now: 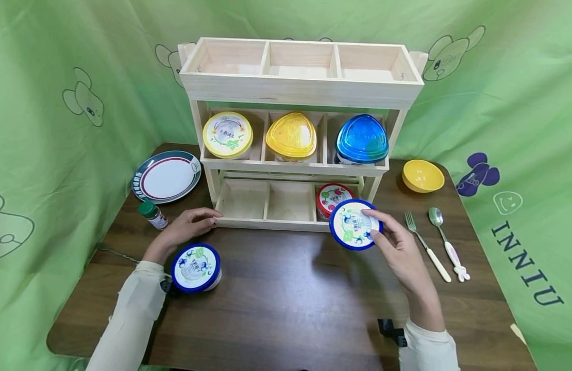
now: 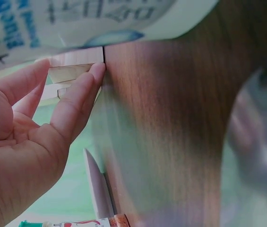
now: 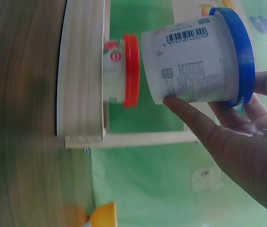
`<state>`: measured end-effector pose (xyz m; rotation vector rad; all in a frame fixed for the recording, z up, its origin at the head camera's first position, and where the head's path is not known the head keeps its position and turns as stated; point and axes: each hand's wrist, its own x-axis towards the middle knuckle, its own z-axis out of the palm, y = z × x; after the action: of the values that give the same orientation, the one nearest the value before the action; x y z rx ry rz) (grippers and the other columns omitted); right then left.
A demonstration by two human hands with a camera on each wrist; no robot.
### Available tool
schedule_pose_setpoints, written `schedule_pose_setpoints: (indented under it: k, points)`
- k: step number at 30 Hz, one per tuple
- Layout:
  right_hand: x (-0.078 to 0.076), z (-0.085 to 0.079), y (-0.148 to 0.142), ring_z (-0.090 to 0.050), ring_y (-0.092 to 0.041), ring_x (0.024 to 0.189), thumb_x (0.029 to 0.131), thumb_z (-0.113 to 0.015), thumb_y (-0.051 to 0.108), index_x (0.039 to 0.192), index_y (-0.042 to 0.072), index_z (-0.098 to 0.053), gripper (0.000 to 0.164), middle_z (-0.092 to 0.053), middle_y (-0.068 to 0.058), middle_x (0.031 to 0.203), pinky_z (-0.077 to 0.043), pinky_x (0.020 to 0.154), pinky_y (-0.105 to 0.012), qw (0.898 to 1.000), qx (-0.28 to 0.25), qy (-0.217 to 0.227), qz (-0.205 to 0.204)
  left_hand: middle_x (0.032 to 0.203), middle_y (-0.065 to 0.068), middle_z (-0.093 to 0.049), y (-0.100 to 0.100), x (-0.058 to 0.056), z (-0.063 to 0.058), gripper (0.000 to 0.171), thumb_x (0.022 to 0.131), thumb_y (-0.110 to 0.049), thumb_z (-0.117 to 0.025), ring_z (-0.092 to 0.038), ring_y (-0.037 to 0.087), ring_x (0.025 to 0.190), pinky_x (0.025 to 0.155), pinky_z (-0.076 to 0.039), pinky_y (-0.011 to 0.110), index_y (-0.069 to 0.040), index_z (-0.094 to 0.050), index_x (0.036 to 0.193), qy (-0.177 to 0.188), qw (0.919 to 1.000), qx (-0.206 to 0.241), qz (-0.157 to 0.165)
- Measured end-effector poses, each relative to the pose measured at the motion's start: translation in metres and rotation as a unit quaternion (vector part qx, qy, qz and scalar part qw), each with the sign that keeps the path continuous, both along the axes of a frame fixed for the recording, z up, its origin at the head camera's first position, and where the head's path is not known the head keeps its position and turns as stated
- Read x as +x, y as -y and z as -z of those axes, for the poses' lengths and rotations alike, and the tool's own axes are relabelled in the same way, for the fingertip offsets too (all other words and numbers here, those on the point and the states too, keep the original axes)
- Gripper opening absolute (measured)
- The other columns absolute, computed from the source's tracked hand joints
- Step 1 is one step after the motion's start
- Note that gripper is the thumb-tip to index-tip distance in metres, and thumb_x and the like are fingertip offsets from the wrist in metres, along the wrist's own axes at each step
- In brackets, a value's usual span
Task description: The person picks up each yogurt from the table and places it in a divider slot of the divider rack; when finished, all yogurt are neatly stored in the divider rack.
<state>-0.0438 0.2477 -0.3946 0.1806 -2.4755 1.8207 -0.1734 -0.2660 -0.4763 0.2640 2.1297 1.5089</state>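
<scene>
My right hand (image 1: 399, 250) grips a white tub with a blue lid (image 1: 354, 224), lifted in front of the wooden rack's bottom right compartment. In the right wrist view, this tub's barcoded side (image 3: 190, 66) faces the camera, with fingers at its base and lid. A red-lidded tub (image 1: 333, 198) sits in that compartment, just behind the held one. The left hand (image 1: 188, 226) touches the lower left front corner of the wooden rack (image 1: 267, 225) with extended fingers. Close to the left wrist, another blue-lidded tub (image 1: 196, 268) stands on the table.
On the middle tier are a yellow-lidded round tub (image 1: 228, 135), a yellow jar (image 1: 291, 135) and a blue jar (image 1: 362, 139). A plate (image 1: 167, 176) and green-capped bottle (image 1: 153, 215) lie left; a yellow bowl (image 1: 422, 176), fork (image 1: 427, 247) and spoon (image 1: 448, 245) lie right.
</scene>
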Motion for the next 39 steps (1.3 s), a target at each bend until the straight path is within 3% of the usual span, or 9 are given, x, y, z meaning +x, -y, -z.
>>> schedule_pose_setpoints:
  k: [4,5,8,18,24,29,32,35,39]
  points:
    - [-0.004,0.001,0.012,-0.06,-0.013,0.123,0.115,-0.052,0.007,0.151,-0.002,-0.057,0.038,-0.051,-0.025,0.155,-0.052,0.101,-0.014,1.0,-0.008,0.0,-0.024,0.139,0.015,-0.064,0.0,0.002,-0.005,0.036,0.112,-0.032,-0.064,-0.065,0.026,0.125,0.107,-0.057,0.037,-0.012,-0.071,0.141,-0.008,0.9999,0.006,0.009]
    - [-0.005,0.001,0.016,-0.06,-0.013,0.123,0.115,-0.053,0.007,0.151,-0.001,-0.058,0.038,-0.05,-0.026,0.156,-0.052,0.101,-0.015,1.0,-0.011,0.002,-0.029,0.139,0.016,-0.063,-0.006,0.008,-0.018,0.037,0.112,-0.032,-0.064,-0.065,0.027,0.125,0.107,-0.057,0.038,-0.01,-0.07,0.141,-0.004,0.9999,-0.013,0.0]
    - [-0.008,0.001,0.027,-0.059,-0.017,0.123,0.114,-0.053,0.007,0.151,0.001,-0.059,0.038,-0.051,-0.024,0.156,-0.052,0.101,-0.016,0.999,-0.021,0.017,-0.041,0.139,0.017,-0.063,-0.008,0.01,-0.022,0.037,0.112,-0.032,-0.064,-0.065,0.027,0.125,0.107,-0.057,0.037,-0.009,-0.07,0.14,-0.003,0.9997,-0.023,-0.007]
    - [-0.016,0.008,0.061,-0.057,-0.037,0.121,0.112,-0.055,0.005,0.151,0.004,-0.061,0.039,-0.049,-0.023,0.156,-0.058,0.095,-0.023,0.993,-0.054,0.044,-0.099,0.14,0.018,-0.062,-0.008,0.008,-0.018,0.035,0.113,-0.029,-0.063,-0.065,0.027,0.125,0.105,-0.058,0.035,-0.009,-0.07,0.14,-0.004,0.9997,-0.022,-0.005]
    - [-0.022,0.008,0.076,-0.06,-0.036,0.117,0.111,-0.057,0.006,0.151,0.007,-0.061,0.04,-0.05,-0.021,0.157,-0.059,0.094,-0.026,0.989,-0.059,0.036,-0.128,0.137,0.014,-0.065,0.001,0.003,-0.007,0.033,0.11,-0.032,-0.066,-0.066,0.025,0.122,0.104,-0.059,0.037,-0.014,-0.073,0.138,-0.011,0.9999,0.006,0.008]
    - [-0.028,0.005,0.086,-0.06,-0.035,0.118,0.11,-0.059,0.007,0.152,0.01,-0.062,0.042,-0.05,-0.018,0.159,-0.06,0.092,-0.028,0.988,-0.052,0.035,-0.141,0.141,0.017,-0.063,0.003,0.001,-0.004,0.034,0.111,-0.031,-0.065,-0.064,0.03,0.127,0.108,-0.057,0.041,-0.012,-0.072,0.139,-0.006,1.0,0.001,0.006]
    - [-0.031,0.004,0.091,-0.06,-0.035,0.119,0.11,-0.059,0.007,0.152,0.011,-0.062,0.042,-0.049,-0.017,0.161,-0.061,0.092,-0.029,0.988,-0.05,0.034,-0.144,0.143,0.018,-0.062,-0.004,0.006,-0.015,0.037,0.112,-0.033,-0.064,-0.063,0.032,0.13,0.11,-0.055,0.043,-0.011,-0.071,0.14,-0.005,0.9998,-0.018,-0.001]
    - [-0.035,0.002,0.095,-0.059,-0.036,0.122,0.109,-0.06,0.007,0.152,0.011,-0.062,0.043,-0.05,-0.015,0.16,-0.06,0.094,-0.029,0.987,-0.054,0.027,-0.146,0.143,0.018,-0.062,-0.004,0.006,-0.015,0.037,0.112,-0.035,-0.064,-0.063,0.032,0.13,0.109,-0.056,0.042,-0.012,-0.071,0.14,-0.006,0.9998,-0.018,0.001]
    - [-0.04,0.0,0.099,-0.058,-0.035,0.124,0.109,-0.06,0.007,0.152,0.011,-0.062,0.043,-0.052,-0.014,0.16,-0.06,0.096,-0.03,0.988,-0.053,0.021,-0.143,0.142,0.015,-0.063,0.002,0.0,-0.003,0.036,0.111,-0.035,-0.066,-0.064,0.028,0.127,0.105,-0.059,0.039,-0.015,-0.073,0.139,-0.013,0.9998,-0.016,0.005]
